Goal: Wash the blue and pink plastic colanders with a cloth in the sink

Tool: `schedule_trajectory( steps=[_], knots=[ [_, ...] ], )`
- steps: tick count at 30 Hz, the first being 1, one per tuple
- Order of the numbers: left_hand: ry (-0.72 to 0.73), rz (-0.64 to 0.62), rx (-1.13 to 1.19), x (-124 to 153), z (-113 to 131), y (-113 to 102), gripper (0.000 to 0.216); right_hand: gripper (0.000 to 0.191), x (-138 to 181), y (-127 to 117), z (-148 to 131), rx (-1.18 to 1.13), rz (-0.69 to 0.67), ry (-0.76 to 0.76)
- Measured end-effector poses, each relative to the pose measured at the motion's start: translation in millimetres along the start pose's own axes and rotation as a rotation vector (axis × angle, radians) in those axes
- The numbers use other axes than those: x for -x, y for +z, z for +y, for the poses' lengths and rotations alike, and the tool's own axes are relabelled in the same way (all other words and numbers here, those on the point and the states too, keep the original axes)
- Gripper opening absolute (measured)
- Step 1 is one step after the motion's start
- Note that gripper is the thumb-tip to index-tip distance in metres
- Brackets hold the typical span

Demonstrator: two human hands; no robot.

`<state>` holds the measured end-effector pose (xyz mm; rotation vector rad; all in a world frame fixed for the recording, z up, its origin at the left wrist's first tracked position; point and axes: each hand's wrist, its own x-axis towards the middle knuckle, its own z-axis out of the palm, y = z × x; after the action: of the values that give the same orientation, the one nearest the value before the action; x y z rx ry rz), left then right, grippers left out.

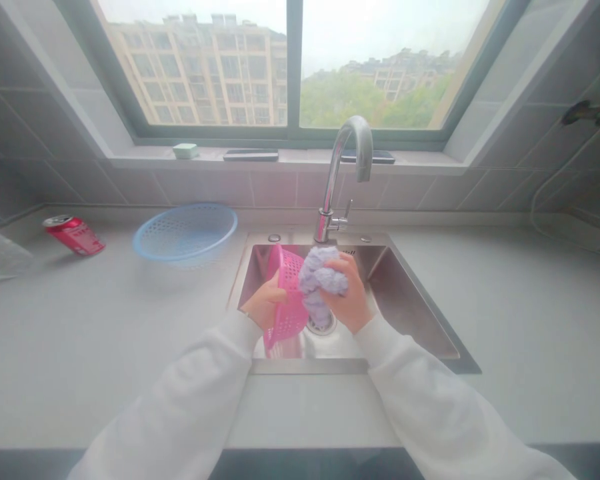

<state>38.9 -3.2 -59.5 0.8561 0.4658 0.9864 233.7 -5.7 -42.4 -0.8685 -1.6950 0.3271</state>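
Over the metal sink [415, 300], my left hand [266, 303] grips the rim of a pink plastic basket [293, 310] with small holes. The basket is tipped on its side, its bottom facing right. My right hand [350, 293] is closed around a bunched lilac cloth [323, 277], held against or just beside the basket's right side; whether they touch is hard to tell. A fold of the cloth hangs down in front of the drain [324, 325].
Behind the sink stands a chrome faucet [330, 180]. On the counter to the left are a blue basket [187, 233], a tilted red can [75, 235] and a plastic bag [0, 257]. The windowsill holds a pale green block [185, 151] and two flat dark objects.
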Motion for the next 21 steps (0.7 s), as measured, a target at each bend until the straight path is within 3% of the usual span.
schedule_trajectory(
  steps=[2, 4, 11, 15, 17, 19, 21],
  knots=[
    [-0.043, -0.021, -0.071, 1, -7, 0, 0.099, 0.049, 6, 11, -15, 0.031, -0.179, 0.081],
    [-0.057, -0.028, -0.134, 2, -13, 0, 0.105, 0.053, 7, 18, -19, 0.071, -0.25, 0.169],
    [-0.103, -0.131, -0.214, 10, -22, 11, 0.113, 0.045, -21, 7, 16, 0.168, -0.008, 0.321],
    [-0.002, -0.045, -0.197, 9, -11, 20, 0.108, 0.044, -11, 13, 3, 0.147, -0.137, 0.212],
    [0.078, -0.044, -0.15, 7, -5, 19, 0.092, 0.047, 2, 22, -12, 0.185, -0.205, 0.153],
    [0.077, -0.073, -0.153, 5, -1, 16, 0.077, 0.043, 13, 30, -22, 0.211, -0.223, 0.139],
    [0.042, -0.084, -0.191, 6, 1, 13, 0.08, 0.034, 16, 32, -25, 0.208, -0.193, 0.135]
  ],
)
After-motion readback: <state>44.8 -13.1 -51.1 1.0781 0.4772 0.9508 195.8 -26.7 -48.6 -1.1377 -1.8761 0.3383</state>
